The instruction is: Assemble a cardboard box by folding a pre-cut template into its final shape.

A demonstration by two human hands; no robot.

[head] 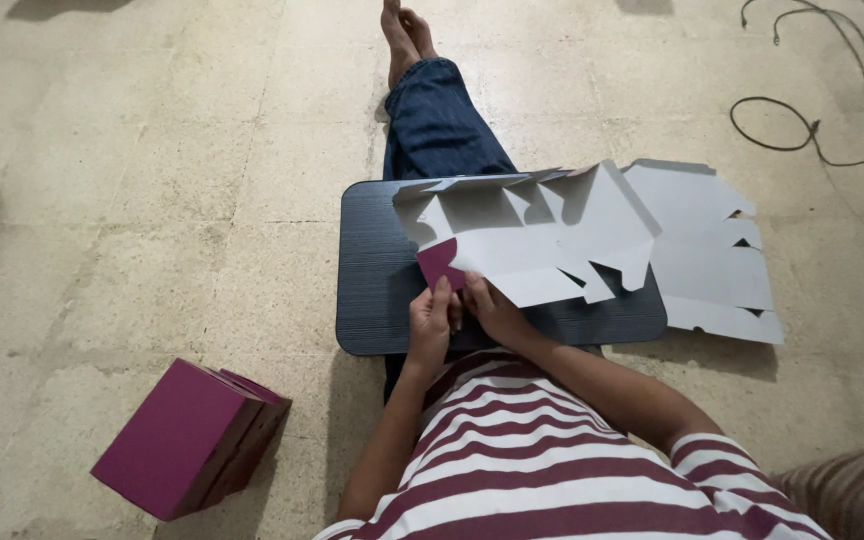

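While I watch from the head camera, both hands meet at the near corner of an unfolded box blank (542, 235), grey on its inner face and purple where a flap (439, 262) turns up. My left hand (430, 330) pinches that purple flap between thumb and fingers; my right hand (492, 310), just beside it, grips the grey edge of the same blank with fingers curled closed. The blank rests on a dark lap table (372, 290), fanning away from the hands. Beyond the right hand, 1 more flat blank (717, 255) lies on the floor. Well off to the left hand's side sits a finished purple box (187, 440). I judge the folding of the first corner flap is in hand; the next move calls for a firm crease along the score.
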